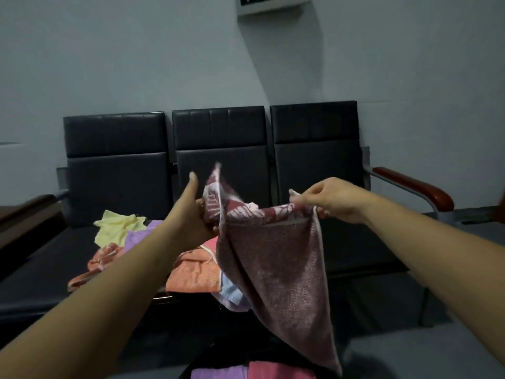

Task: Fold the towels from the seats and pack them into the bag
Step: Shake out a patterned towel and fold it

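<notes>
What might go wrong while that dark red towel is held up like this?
The right hand only pinches a corner of the red towel; it may slip free. The towel hangs lopsided, so its edges may fold unevenly. Its hanging part is close to the orange towel at the seat edge and could drag it off.
</notes>
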Demonstrator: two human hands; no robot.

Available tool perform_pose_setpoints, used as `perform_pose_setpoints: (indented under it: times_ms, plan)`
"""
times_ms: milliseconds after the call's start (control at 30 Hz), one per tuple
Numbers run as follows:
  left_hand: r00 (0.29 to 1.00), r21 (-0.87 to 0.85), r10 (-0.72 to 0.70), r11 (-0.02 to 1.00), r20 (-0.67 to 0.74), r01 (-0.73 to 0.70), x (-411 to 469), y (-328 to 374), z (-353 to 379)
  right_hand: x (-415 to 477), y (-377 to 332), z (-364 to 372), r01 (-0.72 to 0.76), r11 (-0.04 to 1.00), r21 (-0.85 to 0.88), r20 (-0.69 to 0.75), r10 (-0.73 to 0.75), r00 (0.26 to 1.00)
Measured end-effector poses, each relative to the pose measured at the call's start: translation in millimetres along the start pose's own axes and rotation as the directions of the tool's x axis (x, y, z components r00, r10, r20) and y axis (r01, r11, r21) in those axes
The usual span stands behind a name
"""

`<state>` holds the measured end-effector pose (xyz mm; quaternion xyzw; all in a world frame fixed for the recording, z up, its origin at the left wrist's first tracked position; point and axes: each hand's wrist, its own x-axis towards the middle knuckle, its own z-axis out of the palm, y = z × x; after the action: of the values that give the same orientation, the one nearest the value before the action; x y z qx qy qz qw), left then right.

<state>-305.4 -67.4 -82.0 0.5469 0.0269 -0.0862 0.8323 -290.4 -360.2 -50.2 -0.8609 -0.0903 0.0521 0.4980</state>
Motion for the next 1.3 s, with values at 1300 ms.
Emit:
perform_pose_setpoints:
  times_ms: [1300]
  plan:
    - [0.968, 0.564, 0.243, 0.792, 0.06, -0.234, -37.0, 63.3, -12.0, 15.0, -21.4, 10.2, 0.18, 0.956, 0.231, -0.445, -0.061, 0.894]
